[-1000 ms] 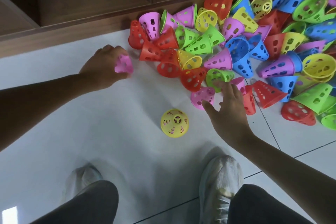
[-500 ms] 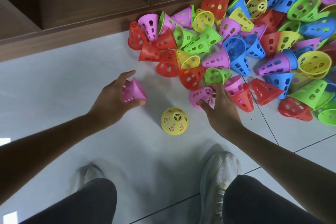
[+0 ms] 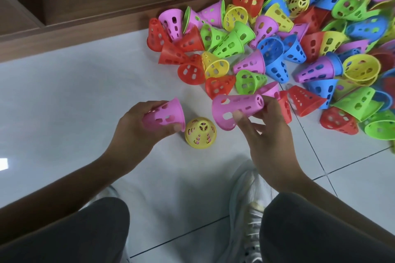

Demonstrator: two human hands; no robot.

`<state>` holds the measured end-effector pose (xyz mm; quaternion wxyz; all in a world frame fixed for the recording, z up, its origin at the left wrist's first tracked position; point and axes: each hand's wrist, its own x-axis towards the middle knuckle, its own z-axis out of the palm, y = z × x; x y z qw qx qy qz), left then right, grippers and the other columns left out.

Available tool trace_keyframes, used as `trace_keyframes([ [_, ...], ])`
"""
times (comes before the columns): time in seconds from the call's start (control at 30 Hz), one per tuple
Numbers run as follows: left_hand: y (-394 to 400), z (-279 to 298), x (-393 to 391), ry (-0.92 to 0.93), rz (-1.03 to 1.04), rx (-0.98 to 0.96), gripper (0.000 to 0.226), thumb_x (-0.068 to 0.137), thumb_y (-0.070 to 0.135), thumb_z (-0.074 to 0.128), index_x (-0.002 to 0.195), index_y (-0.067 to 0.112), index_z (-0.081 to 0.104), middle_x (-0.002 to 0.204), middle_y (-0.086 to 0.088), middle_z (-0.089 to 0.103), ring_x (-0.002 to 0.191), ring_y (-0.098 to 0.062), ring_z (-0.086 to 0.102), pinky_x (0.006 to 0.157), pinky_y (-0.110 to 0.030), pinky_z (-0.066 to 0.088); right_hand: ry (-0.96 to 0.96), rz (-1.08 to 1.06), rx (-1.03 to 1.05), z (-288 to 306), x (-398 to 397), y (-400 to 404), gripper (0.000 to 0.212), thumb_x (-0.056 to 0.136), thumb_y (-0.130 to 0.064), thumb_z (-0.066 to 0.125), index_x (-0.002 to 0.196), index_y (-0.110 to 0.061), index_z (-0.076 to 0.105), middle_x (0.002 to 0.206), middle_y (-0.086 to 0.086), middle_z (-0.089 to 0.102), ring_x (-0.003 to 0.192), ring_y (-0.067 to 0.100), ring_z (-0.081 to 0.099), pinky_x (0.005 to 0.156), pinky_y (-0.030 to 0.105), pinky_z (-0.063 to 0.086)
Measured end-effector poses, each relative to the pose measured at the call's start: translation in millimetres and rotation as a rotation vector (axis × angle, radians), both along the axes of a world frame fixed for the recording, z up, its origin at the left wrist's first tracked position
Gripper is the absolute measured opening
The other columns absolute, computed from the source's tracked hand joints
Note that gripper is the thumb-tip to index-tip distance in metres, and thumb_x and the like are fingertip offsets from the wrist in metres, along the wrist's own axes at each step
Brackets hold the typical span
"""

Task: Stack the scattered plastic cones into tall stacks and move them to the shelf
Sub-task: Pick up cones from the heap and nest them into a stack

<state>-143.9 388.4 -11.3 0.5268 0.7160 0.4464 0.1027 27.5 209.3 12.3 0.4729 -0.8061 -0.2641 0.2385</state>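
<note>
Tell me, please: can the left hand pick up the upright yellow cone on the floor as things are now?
Probably not yet. The yellow cone stands free right beside the left hand, with nothing over it, but that hand already grips a pink cone. It would need to release or stack that one first.

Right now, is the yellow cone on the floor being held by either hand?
No. The yellow cone stands alone on the floor between the hands, while the left hand and right hand each hold a pink cone.

soft, even daylight, white glare patch on the floor tiles (image 3: pixel 64 96), wide-angle bending at edges.
</note>
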Motion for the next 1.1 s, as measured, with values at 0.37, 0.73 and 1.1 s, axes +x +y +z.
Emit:
trace_keyframes([
  [0.37, -12, 18, -5, -0.197, 0.091, -0.045, 0.072, 0.059, 0.028, 0.088, 0.125, 0.023, 0.061, 0.109, 0.001, 0.07, 0.097, -0.009, 0.072, 0.081, -0.012, 0.053, -0.121, 0.304, -0.159, -21, -22, 8, 0.043, 0.091, -0.038, 0.071, 0.126, -0.03, 0.048, 0.12, -0.013, 0.063, 0.112, 0.007, 0.058, 0.093, 0.033, 0.054],
  [0.73, -12, 27, 2, -0.179, -0.087, 0.026, 0.063, 0.061, 0.034, 0.085, 0.119, 0.023, 0.062, 0.109, 0.008, 0.069, 0.102, -0.011, 0.069, 0.087, -0.015, 0.054, -0.152, 0.408, -0.212, -42, -22, 10, 0.048, 0.09, -0.041, 0.069, 0.131, -0.031, 0.045, 0.124, -0.014, 0.057, 0.112, 0.008, 0.053, 0.093, 0.029, 0.05],
  [1.1, -14, 24, 15, -0.001, -0.522, 0.365, 0.054, 0.072, 0.035, 0.089, 0.119, 0.027, 0.063, 0.105, 0.017, 0.062, 0.092, -0.006, 0.056, 0.075, -0.014, 0.047, -0.161, 0.302, -0.368, -53, 26, -16, 0.064, 0.091, -0.031, 0.07, 0.144, -0.039, 0.035, 0.147, -0.008, 0.047, 0.125, 0.013, 0.053, 0.1, 0.045, 0.053],
])
